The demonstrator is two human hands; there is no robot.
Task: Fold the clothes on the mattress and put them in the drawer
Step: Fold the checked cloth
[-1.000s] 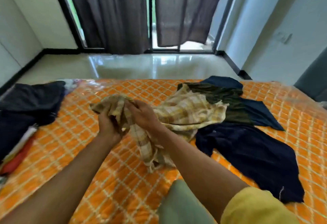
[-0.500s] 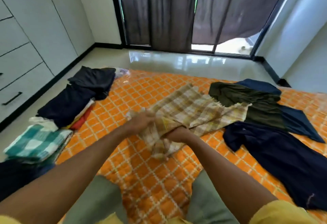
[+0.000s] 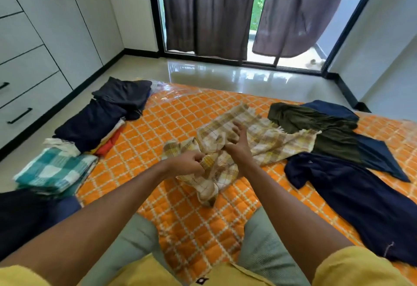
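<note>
Orange mattress [image 3: 140,141], both hands gripping plaid cloth [image 3: 259,141]

Orange quilted mattress [image 3: 158,132] bears a yellow plaid cloth [image 3: 259,136] at centre, folded clothes stack [image 3: 90,127] left of it, olive garment [image 3: 316,127] and navy shirt [image 3: 361,206] right of it.

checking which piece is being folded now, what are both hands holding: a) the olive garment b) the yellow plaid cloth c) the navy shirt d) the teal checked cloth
b: the left hand and right hand both grip the yellow plaid cloth in the middle of the mattress.
</note>
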